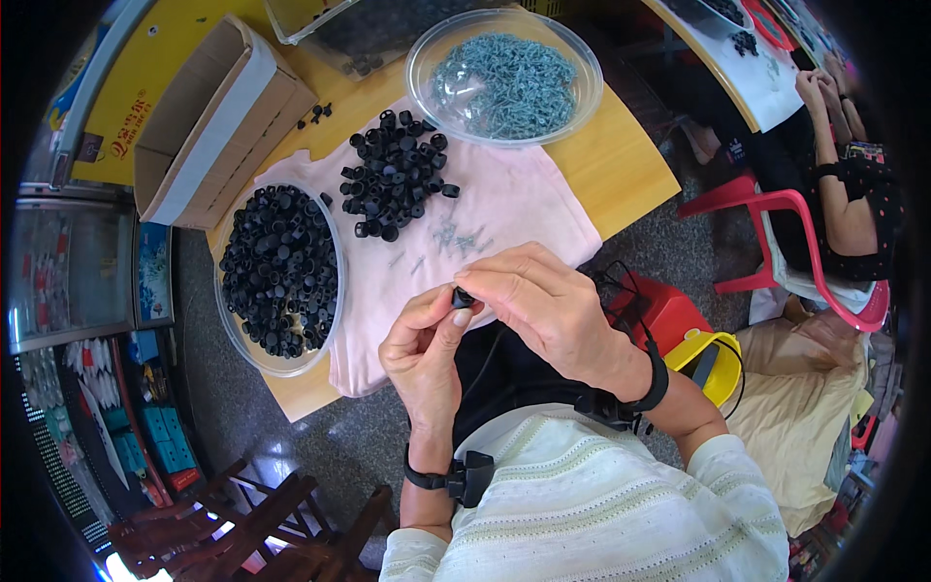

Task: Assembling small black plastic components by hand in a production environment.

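In front of my body, both hands meet at a small black plastic cap (pixel 463 298). My left hand (pixel 424 349) pinches it between thumb and fingertips. From the other side, the closed fingers of my right hand (pixel 548 308) grip it too; any smaller part between them is hidden. Beyond my hands, a pink cloth (pixel 548 199) covers part of the table. A loose heap of black caps (pixel 396 175) lies on it, with several thin grey screws (pixel 456 238) scattered nearer to me. To the left, a round clear tub (pixel 341 281) holds many more caps.
A clear bowl (pixel 420 82) of bluish-grey screws stands at the far table edge. An open cardboard box (pixel 208 131) is at the far left. On the right are a red and yellow container (pixel 659 315) and another person (pixel 844 213) on a pink chair (pixel 790 199).
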`<state>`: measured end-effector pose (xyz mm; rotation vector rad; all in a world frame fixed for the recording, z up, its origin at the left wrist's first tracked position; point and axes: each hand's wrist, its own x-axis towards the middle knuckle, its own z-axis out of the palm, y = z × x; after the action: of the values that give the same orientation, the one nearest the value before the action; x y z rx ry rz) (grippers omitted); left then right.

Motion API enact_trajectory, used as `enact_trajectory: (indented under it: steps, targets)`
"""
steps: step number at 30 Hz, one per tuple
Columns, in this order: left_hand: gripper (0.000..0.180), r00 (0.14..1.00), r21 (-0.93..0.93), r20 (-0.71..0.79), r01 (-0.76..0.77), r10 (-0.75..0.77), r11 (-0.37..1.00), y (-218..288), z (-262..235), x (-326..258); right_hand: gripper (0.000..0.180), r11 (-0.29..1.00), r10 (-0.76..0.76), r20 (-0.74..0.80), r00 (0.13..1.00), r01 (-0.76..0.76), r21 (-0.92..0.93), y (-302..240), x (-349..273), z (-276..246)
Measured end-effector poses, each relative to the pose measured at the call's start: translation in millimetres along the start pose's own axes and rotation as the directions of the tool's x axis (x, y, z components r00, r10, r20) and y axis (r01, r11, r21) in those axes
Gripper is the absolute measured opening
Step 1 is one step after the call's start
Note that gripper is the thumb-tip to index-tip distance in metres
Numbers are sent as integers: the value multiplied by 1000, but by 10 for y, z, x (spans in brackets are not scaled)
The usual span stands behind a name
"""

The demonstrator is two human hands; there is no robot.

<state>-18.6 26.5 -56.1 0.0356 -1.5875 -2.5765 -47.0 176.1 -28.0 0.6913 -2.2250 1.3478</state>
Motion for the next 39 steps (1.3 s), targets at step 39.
enact_trajectory:
  steps: [39]
  targets:
    - [27,979,471,-187,21,77,882,240,-121,267,24,963,-41,-95,995,14,-268,399,1173,-371]
